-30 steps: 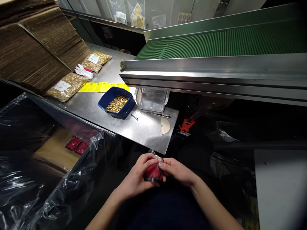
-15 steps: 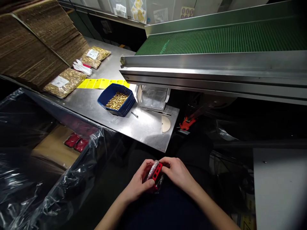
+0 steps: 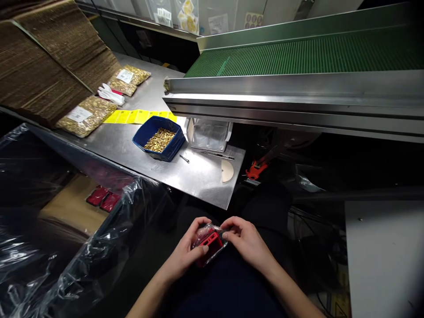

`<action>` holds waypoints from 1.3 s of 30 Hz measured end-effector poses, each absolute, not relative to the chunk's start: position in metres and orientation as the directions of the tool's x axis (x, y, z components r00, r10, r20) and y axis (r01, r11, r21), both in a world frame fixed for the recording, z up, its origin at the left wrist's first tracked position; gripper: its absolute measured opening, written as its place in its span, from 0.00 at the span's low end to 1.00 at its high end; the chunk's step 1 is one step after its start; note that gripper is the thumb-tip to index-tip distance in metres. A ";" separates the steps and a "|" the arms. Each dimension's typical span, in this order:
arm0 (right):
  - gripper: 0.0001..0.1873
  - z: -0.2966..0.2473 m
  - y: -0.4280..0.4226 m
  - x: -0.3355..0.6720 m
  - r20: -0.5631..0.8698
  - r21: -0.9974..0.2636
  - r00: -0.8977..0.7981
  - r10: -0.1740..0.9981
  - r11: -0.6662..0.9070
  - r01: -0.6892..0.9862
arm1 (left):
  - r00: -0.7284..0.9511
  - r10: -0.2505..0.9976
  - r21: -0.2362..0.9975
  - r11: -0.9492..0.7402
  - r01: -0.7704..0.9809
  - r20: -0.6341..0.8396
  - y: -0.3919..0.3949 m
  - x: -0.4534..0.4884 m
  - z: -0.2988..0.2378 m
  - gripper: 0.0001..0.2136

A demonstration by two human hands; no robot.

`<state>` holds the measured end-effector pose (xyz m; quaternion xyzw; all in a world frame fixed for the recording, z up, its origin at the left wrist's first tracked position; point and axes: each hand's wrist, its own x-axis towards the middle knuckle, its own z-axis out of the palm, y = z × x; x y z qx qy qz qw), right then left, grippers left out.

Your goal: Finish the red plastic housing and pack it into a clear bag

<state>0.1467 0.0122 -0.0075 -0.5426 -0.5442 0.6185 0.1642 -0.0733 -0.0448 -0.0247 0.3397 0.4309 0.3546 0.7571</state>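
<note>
Low in the middle of the view, over my lap, both hands hold a small red plastic part in a clear plastic bag (image 3: 209,244). My left hand (image 3: 186,252) grips its left side from below, fingers curled around it. My right hand (image 3: 245,240) pinches the bag's upper right edge. The part lies flat, its openings facing up.
A steel table (image 3: 198,176) ahead carries a blue tray of small brass pieces (image 3: 159,139), yellow labels (image 3: 132,116), bags of brass pieces (image 3: 84,115) and a clear bag holder (image 3: 209,134). A green conveyor (image 3: 298,57) runs at right. A plastic-lined box with red parts (image 3: 101,198) stands at left.
The red part has turned in my hands from standing on edge to lying flat, and my hands have stayed over my lap.
</note>
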 end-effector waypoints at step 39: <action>0.16 -0.005 0.029 0.146 -0.406 -0.813 -0.506 0.761 -0.048 0.580 | 0.104 0.841 0.652 0.328 0.683 -0.531 -0.018 -0.086 -0.010 0.15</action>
